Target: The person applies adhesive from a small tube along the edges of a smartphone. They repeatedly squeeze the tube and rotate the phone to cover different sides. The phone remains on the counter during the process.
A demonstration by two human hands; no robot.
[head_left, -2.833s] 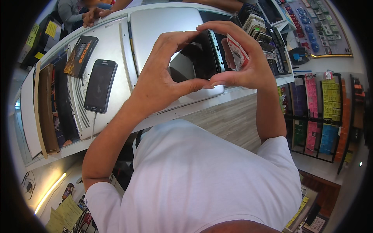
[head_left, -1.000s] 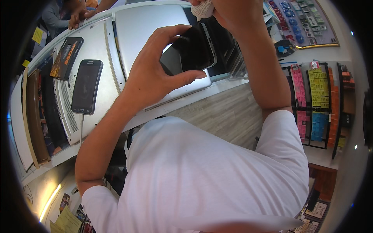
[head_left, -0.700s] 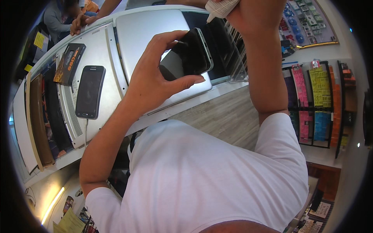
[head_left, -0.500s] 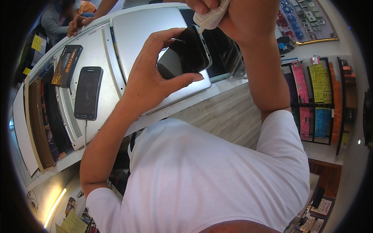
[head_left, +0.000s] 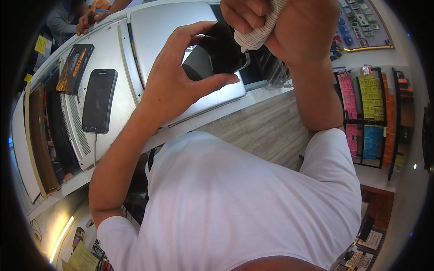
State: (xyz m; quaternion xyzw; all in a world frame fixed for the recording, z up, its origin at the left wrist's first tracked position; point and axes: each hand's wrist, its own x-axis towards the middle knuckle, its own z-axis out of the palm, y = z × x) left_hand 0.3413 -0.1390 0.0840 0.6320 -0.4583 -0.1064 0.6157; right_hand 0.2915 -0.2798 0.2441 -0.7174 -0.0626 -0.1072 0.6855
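Note:
My left hand [head_left: 183, 67] grips a smartphone [head_left: 226, 54] by its edges, thumb on the near side and fingers on the far side, its dark glass face turned up and tilted. In my right hand [head_left: 294, 36] is a white squeeze bottle [head_left: 258, 32] with fine print, nozzle pointing down. The nozzle tip is at the phone's right edge; whether it touches cannot be made out. Beneath the phone lies a closed silver laptop [head_left: 167, 22]. To the left, a second dark smartphone [head_left: 99, 101] with a white cable rests on another silver laptop, which lies underside up [head_left: 124, 72].
A black-and-orange box [head_left: 74, 67] lies behind the second phone. Another person's hand [head_left: 86, 21] rests on the counter's far left edge. A clear plastic holder [head_left: 278, 77] stands right of the laptop. Racks of coloured cards [head_left: 373, 104] line the right wall.
My right hand and the bottle have moved slightly right and down, the nozzle shifting along the phone's right edge. The phone has tilted a little, its side frame showing less.

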